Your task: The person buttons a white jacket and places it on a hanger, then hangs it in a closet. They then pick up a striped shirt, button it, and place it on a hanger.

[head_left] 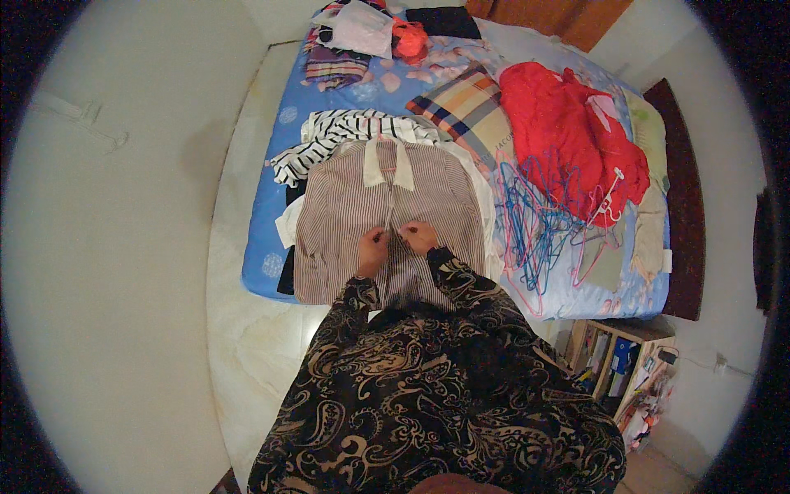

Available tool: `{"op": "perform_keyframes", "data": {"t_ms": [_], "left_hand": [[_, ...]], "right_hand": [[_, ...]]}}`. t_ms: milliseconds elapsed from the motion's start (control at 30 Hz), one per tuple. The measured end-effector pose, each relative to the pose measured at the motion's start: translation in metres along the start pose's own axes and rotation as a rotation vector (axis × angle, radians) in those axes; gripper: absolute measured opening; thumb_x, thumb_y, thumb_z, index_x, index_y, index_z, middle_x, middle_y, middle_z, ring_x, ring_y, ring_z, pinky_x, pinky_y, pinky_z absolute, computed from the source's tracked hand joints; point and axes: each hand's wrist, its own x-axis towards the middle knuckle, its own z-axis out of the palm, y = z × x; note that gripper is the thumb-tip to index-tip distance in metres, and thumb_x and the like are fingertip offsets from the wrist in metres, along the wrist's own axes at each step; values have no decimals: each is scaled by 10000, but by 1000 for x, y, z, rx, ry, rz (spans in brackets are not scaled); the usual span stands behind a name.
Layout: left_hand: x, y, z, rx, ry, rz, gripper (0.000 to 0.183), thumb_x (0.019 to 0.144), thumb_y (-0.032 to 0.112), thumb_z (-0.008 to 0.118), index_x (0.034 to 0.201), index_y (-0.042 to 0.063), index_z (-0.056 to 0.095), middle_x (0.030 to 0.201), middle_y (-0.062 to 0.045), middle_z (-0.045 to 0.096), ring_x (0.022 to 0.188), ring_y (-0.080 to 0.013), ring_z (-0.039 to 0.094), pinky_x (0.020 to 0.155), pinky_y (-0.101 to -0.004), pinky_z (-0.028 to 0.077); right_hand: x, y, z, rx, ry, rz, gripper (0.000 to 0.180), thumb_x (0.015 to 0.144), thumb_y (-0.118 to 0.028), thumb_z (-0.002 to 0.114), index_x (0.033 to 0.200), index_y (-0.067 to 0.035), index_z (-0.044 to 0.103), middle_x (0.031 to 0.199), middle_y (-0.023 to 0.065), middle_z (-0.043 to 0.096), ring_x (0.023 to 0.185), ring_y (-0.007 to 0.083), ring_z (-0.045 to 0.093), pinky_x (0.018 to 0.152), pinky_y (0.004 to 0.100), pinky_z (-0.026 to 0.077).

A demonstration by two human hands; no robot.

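Note:
A brown-and-white striped shirt (339, 210) with a white collar (404, 167) lies spread face up on the bed. A pink hanger (387, 162) shows inside its neck opening. My left hand (373, 250) pinches one front edge of the shirt about halfway down. Close beside it, my right hand (419, 237) pinches the opposite front edge. Between the hands the two edges stand slightly apart. Below them the lower front is partly hidden by my sleeves and body. Under and behind the shirt lie a black-and-white striped garment (333, 139) and other white and black clothes.
Several tangled blue and pink hangers (537, 222) lie to the right, with a white hanger (611, 197) by the red cloth (549, 129). A plaid pillow (469, 114) rests behind. At the far end are a white plastic bag (361, 28) and folded striped cloth (336, 65). A wooden shelf (636, 330) stands at right.

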Motion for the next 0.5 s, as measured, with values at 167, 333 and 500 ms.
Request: {"op": "perform_keyframes", "data": {"t_ms": [167, 333, 500], "left_hand": [[-6, -7, -9, -247, -88, -176, 173, 879, 160, 621, 937, -1, 641, 662, -23, 545, 542, -76, 470, 503, -279, 392], [-12, -2, -10, -295, -64, -184, 200, 880, 158, 614, 960, -23, 645, 694, -16, 581, 566, -84, 493, 522, -275, 408], [-14, -3, -11, -260, -56, -201, 201, 876, 150, 611, 964, -27, 649, 698, -19, 591, 577, -93, 491, 533, -277, 411]], "right_hand": [[-6, -19, -1, 464, -134, 297, 218, 874, -143, 616, 946, 61, 640, 754, 104, 639, 638, 166, 588, 591, 314, 495], [-8, -17, 3, 648, -214, 302, 220, 898, -116, 610, 974, 90, 618, 750, 85, 602, 643, 151, 552, 578, 308, 473], [-12, -24, 6, 801, -222, 359, 173, 894, -94, 606, 926, 76, 621, 742, 85, 598, 609, 146, 539, 551, 298, 457]]}}
